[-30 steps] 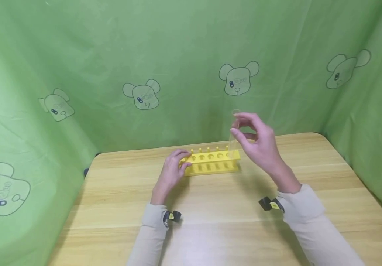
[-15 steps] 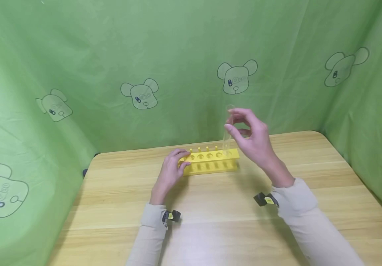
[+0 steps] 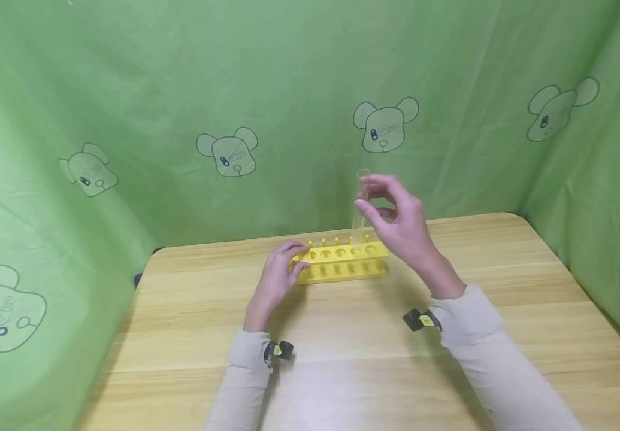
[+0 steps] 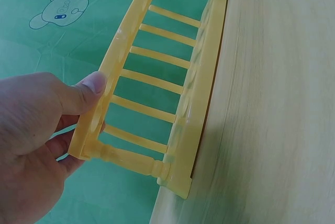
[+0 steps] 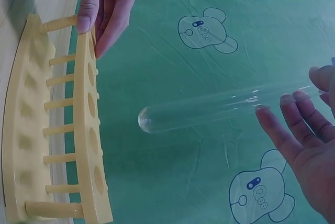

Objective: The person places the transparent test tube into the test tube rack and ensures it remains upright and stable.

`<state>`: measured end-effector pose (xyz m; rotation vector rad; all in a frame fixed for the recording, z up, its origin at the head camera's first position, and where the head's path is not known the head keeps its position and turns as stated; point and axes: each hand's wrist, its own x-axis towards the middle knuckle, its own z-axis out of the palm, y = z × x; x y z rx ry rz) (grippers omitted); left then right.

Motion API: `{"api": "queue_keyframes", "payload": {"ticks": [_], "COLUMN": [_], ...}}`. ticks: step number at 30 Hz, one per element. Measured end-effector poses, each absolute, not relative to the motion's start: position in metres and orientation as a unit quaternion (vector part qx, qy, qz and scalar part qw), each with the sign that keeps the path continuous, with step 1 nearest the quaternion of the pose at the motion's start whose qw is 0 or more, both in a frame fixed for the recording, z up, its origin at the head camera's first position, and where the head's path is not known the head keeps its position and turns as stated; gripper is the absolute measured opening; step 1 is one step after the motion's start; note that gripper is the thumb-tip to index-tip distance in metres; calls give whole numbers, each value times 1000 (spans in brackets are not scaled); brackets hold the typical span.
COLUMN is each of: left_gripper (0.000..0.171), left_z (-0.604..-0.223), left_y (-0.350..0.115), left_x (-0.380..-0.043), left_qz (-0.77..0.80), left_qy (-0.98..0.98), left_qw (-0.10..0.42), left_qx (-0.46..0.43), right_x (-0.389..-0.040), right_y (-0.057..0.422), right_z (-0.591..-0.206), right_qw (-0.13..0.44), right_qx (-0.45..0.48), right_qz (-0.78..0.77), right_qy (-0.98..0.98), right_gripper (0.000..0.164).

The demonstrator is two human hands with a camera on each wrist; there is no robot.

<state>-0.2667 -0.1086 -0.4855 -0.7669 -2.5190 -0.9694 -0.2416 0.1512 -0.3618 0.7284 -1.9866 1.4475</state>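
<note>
A yellow test tube rack (image 3: pixel 342 276) stands upright on the table, with a row of round holes in its top board and short pegs behind them. My left hand (image 3: pixel 277 272) grips the left end of that top board, thumb on the near side, as the left wrist view shows. My right hand (image 3: pixel 401 224) pinches a clear, empty-looking test tube (image 3: pixel 358 224) near its upper end. The tube hangs nearly upright, rounded end down. In the right wrist view, the tube's rounded tip (image 5: pixel 145 119) is apart from the rack's top board (image 5: pixel 81 109).
The light wooden table (image 3: pixel 180 335) reaches back to a green curtain (image 3: pixel 299 78) printed with mouse heads. More curtain stands at the left and right sides. Both wrists wear small black cameras (image 3: pixel 412 320).
My right hand has carried the test tube left, from over the rack's right end to about the second hole from the right. My left hand keeps its grip on the rack.
</note>
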Motion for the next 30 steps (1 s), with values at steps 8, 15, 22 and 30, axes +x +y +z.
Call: {"api": "queue_keyframes", "payload": {"ticks": [8,15,22,30], "left_gripper": [35,35,35,35], "left_z": [-486,-485,-486,-487], "left_y": [-109,-109,-109,-109], "left_x": [-267,-266,-266,-267], "left_qz": [-340,-340,-339,-342], "left_qy": [-883,-885,-887,-885], "left_qw": [173,168,166,167], "left_qx": [-274,-269,-266,-270], "right_x": [-244,-247,-249,-252], "right_y": [145,141,138,135], "right_z": [-361,-364,-366,-373], "right_qw": [272,265,257,247], "right_qx": [267,267,267,270], "right_qz": [550,556,562,555], "right_qy": [-743,-741,-740,-747], "right_gripper": [41,41,39,38]}}
